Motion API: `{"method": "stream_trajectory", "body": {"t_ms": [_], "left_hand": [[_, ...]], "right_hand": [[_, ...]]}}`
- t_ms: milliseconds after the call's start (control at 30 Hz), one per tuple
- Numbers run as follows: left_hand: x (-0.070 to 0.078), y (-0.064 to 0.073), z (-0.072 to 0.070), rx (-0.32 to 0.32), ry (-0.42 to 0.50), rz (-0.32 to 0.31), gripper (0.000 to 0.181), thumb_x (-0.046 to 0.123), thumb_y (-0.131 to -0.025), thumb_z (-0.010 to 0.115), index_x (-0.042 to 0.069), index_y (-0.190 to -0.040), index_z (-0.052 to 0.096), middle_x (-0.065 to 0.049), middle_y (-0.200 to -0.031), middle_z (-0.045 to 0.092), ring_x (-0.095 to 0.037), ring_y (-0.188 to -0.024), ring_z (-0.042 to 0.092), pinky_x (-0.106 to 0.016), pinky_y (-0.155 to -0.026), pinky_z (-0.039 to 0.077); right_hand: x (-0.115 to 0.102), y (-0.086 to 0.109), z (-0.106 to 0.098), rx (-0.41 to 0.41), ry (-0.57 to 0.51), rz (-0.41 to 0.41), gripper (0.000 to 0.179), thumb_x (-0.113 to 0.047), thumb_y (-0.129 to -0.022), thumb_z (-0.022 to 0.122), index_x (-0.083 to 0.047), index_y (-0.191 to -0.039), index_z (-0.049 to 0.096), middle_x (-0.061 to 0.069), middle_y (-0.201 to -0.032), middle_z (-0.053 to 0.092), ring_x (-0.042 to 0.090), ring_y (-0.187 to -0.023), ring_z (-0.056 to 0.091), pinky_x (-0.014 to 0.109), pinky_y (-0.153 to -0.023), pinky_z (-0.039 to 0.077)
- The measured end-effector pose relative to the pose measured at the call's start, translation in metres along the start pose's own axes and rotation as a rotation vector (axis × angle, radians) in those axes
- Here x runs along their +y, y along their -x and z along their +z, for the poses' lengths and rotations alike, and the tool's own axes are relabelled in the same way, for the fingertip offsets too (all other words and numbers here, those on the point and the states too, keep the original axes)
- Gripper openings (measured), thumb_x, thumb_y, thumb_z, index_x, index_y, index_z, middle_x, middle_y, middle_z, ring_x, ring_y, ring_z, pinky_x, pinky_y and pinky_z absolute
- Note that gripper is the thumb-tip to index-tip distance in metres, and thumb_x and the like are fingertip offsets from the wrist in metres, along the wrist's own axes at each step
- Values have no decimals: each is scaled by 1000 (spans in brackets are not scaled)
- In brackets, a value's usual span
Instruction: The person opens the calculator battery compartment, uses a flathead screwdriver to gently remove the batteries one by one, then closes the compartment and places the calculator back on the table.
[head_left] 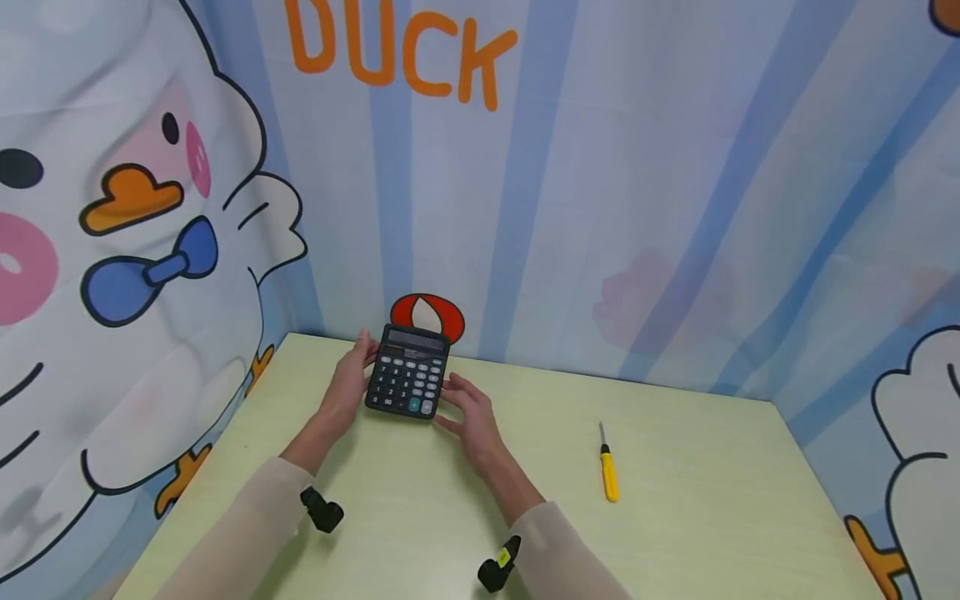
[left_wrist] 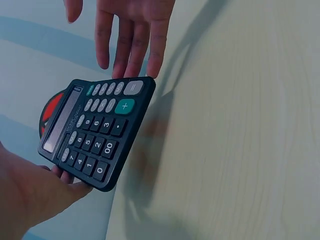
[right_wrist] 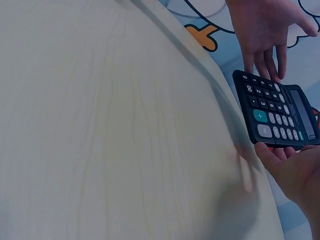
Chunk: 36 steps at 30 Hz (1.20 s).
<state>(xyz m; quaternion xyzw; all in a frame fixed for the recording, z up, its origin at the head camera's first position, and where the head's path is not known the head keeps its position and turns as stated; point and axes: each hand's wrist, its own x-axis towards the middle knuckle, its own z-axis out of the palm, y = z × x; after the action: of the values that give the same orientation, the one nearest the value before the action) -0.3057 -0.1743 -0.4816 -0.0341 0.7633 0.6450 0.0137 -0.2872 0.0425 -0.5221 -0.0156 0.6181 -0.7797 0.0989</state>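
Head view shows the left hand (head_left: 351, 387) against the left edge of a black calculator (head_left: 408, 382), fingers straight and laid along its side, curled round nothing. From the left wrist view the fingertips (left_wrist: 62, 172) of this hand sit under the calculator's (left_wrist: 97, 132) near edge, and the calculator is tilted, its display end higher than the key end.

On the other side, the right hand (head_left: 471, 417) lies just beside the calculator's right edge, fingers relaxed and spread, palm down toward the bench (head_left: 675, 517). The right wrist view has the fingertips (right_wrist: 280, 152) at the calculator's (right_wrist: 275, 112) lower edge, touching or almost touching it; which of the two cannot be told. Neither hand grips it.

So the calculator sits between both hands, at the far side of the pale green bench, close to the striped backdrop (head_left: 637, 208) with a red and white patch (head_left: 426, 312) right behind it.

Well away to the right of the right hand, a yellow-handled screwdriver (head_left: 607, 467) lies flat on the bench, tip pointing away from the person.
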Motion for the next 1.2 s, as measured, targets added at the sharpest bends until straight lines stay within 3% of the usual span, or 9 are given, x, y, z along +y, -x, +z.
{"method": "stream_trajectory", "body": {"t_ms": [400,700,833,1067,1200], "left_hand": [[1,4,22,-1,13,59,96,72,-107,18,-5,-164,27,-21,-168,31,-36,-156,29,-57,-125,29],[-1,0,28,6,14,133,84,65,-111,17,1,-157,47,-16,-160,45,-34,-151,38,-62,-120,36],[0,1,31,22,1,142,82,64,-111,18,1,-154,51,-17,-158,47,-35,-149,41,-61,-120,37],[1,4,35,61,-39,161,76,58,-114,22,2,-146,61,-22,-148,57,-38,-141,48,-56,-125,29],[-1,3,37,79,-33,175,74,61,-112,27,6,-144,66,-20,-136,65,-34,-131,54,-53,-121,33]], "right_hand": [[-5,3,-20,33,38,-11,68,-22,-100,57,1,-161,40,21,-154,52,36,-139,52,53,-110,50],[-12,5,-24,38,60,-30,67,-23,-100,57,2,-160,41,22,-155,51,37,-141,51,54,-111,49],[-13,6,-24,49,60,-35,66,-22,-100,56,4,-159,43,24,-154,51,39,-141,51,56,-111,49],[-13,5,-24,70,67,-48,60,-24,-103,55,4,-156,48,20,-164,40,38,-144,48,58,-114,46],[-13,4,-23,87,58,-50,60,-26,-104,55,3,-156,48,22,-160,42,38,-141,50,57,-113,47]]}}
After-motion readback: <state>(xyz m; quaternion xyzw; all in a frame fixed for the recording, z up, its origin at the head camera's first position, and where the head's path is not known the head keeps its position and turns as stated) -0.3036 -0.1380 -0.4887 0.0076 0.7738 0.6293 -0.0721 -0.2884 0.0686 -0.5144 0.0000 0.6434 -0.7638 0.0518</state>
